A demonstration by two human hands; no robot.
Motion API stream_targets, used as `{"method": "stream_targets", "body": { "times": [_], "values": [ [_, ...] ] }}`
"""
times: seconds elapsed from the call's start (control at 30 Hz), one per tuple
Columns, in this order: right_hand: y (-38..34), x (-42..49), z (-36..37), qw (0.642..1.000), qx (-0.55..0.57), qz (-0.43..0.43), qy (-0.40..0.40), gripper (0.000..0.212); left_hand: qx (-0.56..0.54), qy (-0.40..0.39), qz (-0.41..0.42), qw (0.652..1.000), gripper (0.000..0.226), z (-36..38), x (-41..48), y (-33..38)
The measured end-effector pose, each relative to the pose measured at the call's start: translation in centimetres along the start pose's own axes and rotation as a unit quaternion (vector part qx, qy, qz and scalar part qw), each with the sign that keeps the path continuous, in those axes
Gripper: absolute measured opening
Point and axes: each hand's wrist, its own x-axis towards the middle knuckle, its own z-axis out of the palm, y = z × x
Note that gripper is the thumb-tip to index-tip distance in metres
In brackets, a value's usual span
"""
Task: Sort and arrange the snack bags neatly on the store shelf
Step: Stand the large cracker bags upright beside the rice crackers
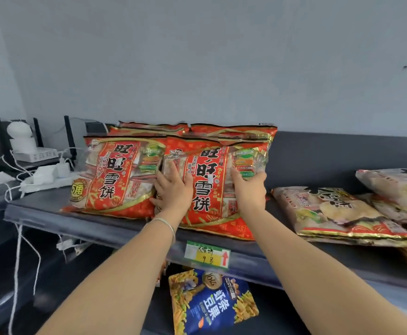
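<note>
Wall, plain grey-blue, fills the upper half of the view, with one small dark mark high at the right. Shelf, dark grey with a raised back panel of the same grey, runs across the middle from left to right.

Red bags: two stand at the front, side by side and touching, leaning back. The tops of at least three more show close behind them. All sit left of the shelf's centre.

Pale bags: at least three lie flat and overlapping at the right end of the shelf, apart from the red group. More may lie beneath, but they cannot be counted.

Two bare forearms reach up from the lower edge to the right front bag. Left hand lies flat on that bag's left part, fingers straight, beside the seam with its neighbour. Right hand meets the bag's right edge. Whether its fingers press the face or curl round the edge cannot be told.

One blue bag lies below the shelf's front edge, tilted.

At the shelf's left end stand one white camera on a white router, dark antennas, one power strip and several white cables.

One green and yellow tag, handwritten and bearing a red arrow, hangs on the shelf lip under the right front bag.

One thin bracelet circles the left wrist.
</note>
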Motion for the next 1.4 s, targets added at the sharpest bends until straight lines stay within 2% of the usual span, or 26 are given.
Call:
{"method": "stream_targets", "body": {
  "times": [0.17, 0.23, 0.3, 0.33, 0.4, 0.5, 0.57, 0.67, 0.8, 1.03, 1.27, 1.4],
  "values": [
    [-0.6, -0.5, 0.3, 0.999, -0.045, 0.016, 0.006, 0.064, 0.044, 0.021, 0.053, 0.997, 0.062, 0.4, 0.4, -0.8],
    [-0.5, -0.8, 0.3, 0.998, -0.056, 0.015, 0.009, 0.065, 0.081, 0.055, 0.125, 0.987, 0.062, 0.1, 0.4, -1.1],
    [-0.3, -1.1, 0.3, 0.997, -0.077, 0.009, 0.017, 0.063, 0.123, 0.071, 0.242, 0.960, 0.062, 0.0, 0.3, -1.4],
    [-0.1, -1.2, 0.3, 0.996, -0.085, 0.009, 0.019, 0.062, 0.147, 0.061, 0.291, 0.943, 0.062, 0.1, 0.2, -1.4],
    [0.0, -1.4, 0.1, 0.996, -0.091, 0.009, 0.016, 0.059, 0.180, 0.026, 0.330, 0.926, 0.060, 0.5, 0.0, -1.4],
    [0.0, -1.3, -0.6, 0.995, -0.095, 0.000, 0.003, 0.042, 0.149, 0.021, 0.311, 0.938, 0.055, 0.3, 0.1, -0.8],
    [-0.3, -1.3, -1.4, 0.994, -0.105, -0.014, 0.005, 0.040, 0.129, 0.048, 0.309, 0.941, 0.048, 0.1, 0.0, 0.3],
    [-0.8, -1.0, -3.1, 0.988, -0.142, -0.055, 0.019, 0.048, 0.115, 0.075, 0.363, 0.922, 0.041, 0.3, -0.6, 2.7],
    [-1.1, -0.3, -7.0, 0.965, -0.222, -0.140, 0.008, 0.040, 0.032, 0.033, 0.430, 0.902, 0.038, 1.7, -2.8, 6.5],
    [-1.3, 1.3, -15.8, 0.923, -0.323, -0.209, 0.005, 0.035, -0.034, -0.060, 0.448, 0.892, 0.035, 6.2, -8.2, 13.4],
    [-0.8, 3.4, -25.2, 0.868, -0.432, -0.245, -0.015, 0.032, -0.053, -0.155, 0.363, 0.917, 0.029, 11.2, -12.9, 19.0],
    [-0.6, 4.6, -29.0, 0.853, -0.459, -0.248, -0.002, 0.031, -0.064, -0.186, 0.310, 0.930, 0.030, 13.5, -14.5, 20.6]
  ]
}}
